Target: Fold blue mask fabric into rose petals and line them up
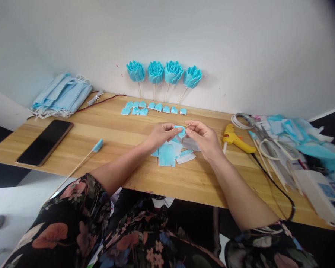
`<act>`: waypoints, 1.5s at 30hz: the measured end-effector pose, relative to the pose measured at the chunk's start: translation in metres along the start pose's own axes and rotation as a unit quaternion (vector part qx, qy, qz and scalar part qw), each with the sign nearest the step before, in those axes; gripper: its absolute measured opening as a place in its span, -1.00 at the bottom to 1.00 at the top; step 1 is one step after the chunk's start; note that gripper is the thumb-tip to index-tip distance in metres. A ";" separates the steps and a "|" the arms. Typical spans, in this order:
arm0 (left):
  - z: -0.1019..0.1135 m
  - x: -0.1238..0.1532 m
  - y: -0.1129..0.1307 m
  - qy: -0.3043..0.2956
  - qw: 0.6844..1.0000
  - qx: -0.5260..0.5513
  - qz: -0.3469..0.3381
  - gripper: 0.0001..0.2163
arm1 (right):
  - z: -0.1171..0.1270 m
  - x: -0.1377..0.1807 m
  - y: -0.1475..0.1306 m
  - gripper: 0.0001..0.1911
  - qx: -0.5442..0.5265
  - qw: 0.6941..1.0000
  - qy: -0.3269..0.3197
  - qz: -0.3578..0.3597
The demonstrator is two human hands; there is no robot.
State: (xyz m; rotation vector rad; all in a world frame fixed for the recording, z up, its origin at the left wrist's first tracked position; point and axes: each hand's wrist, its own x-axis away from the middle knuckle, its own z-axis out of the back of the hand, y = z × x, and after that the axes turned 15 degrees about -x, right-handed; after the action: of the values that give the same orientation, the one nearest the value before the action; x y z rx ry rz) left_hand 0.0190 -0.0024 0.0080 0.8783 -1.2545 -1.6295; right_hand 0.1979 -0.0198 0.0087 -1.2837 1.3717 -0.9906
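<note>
My left hand (pixel 160 136) and my right hand (pixel 203 138) meet over the middle of the wooden table (pixel 106 130). Both pinch one small blue fabric piece (pixel 181 131) between thumbs and fingertips. Right under the hands lies a loose pile of cut blue and white mask squares (pixel 170 152). Farther back, several small folded blue petals (pixel 153 108) lie in rows. Behind them, several finished blue fabric roses (pixel 164 72) on sticks lean against the white wall.
A stack of blue face masks (pixel 61 96) and a black phone (pixel 45 141) lie at the left. A wooden stick with a blue tip (pixel 82 160) overhangs the front edge. At the right are a yellow glue gun (pixel 236 139) with its black cord, scissors and mask scraps (pixel 290 130).
</note>
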 end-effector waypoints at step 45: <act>-0.004 -0.001 -0.005 0.007 0.997 -0.063 -0.037 -0.72 | -0.003 -0.001 0.006 -0.52 -0.042 0.999 -0.001 0.007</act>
State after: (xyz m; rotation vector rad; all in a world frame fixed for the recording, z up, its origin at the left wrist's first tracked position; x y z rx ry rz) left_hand 0.0221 -0.0023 0.0018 0.8643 -1.1077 -1.7387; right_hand 0.1941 -0.0180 0.0034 -1.3349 1.4325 -0.9312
